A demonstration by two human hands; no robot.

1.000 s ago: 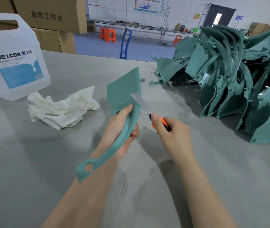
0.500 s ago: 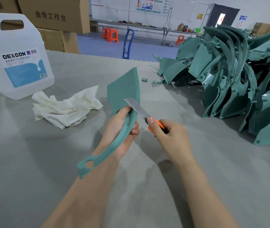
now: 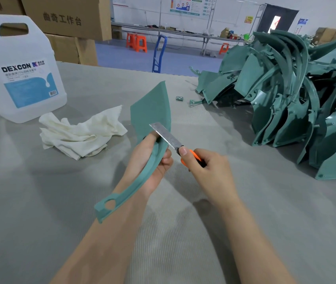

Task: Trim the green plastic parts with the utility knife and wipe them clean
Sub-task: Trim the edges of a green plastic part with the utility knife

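My left hand [image 3: 149, 162] grips a green plastic part [image 3: 152, 111] by its curved rim, above the table. The part has a wide flat panel at the top and a long arm ending in a ringed tab near my forearm. My right hand [image 3: 210, 171] holds an orange utility knife [image 3: 175, 143], thumb on its top. The extended steel blade lies against the part's right edge, just above my left thumb. A crumpled white cloth [image 3: 81, 136] lies on the table to the left.
A large heap of green plastic parts [image 3: 286, 99] fills the right side of the grey table [image 3: 40, 201]. A white DEXCON jug [image 3: 19, 74] stands at the far left. Cardboard boxes [image 3: 64, 17] rise behind it. A small green offcut [image 3: 179, 98] lies mid-table.
The blade has slid down along the part's right edge toward my left thumb. Both hands and the part stay in nearly the same place.
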